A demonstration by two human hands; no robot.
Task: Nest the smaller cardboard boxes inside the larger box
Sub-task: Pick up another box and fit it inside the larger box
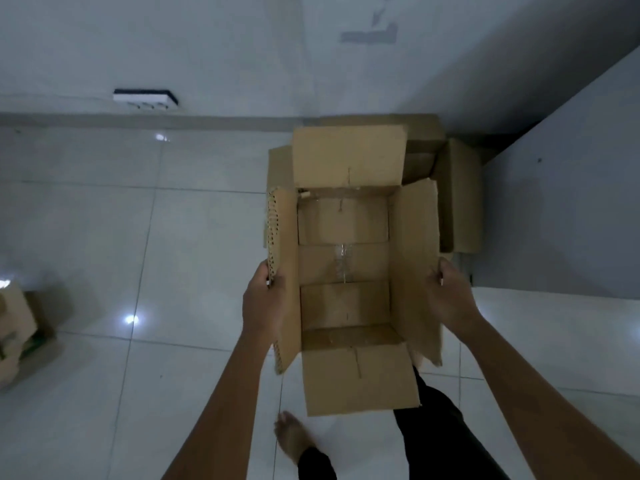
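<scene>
An open brown cardboard box (344,265) hangs in front of me above the tiled floor, all its flaps spread, its inside empty. My left hand (264,303) grips its left flap and my right hand (450,296) grips its right flap. Behind it, against the wall, stand more cardboard boxes (457,199), partly hidden by the held box. Another cardboard box (17,327) sits on the floor at the far left edge.
White glossy floor tiles (138,254) spread to the left. A white wall with a power strip (145,98) runs along the back. A grey panel (571,202) closes the right side. My bare foot (294,438) and dark trouser legs are below the box.
</scene>
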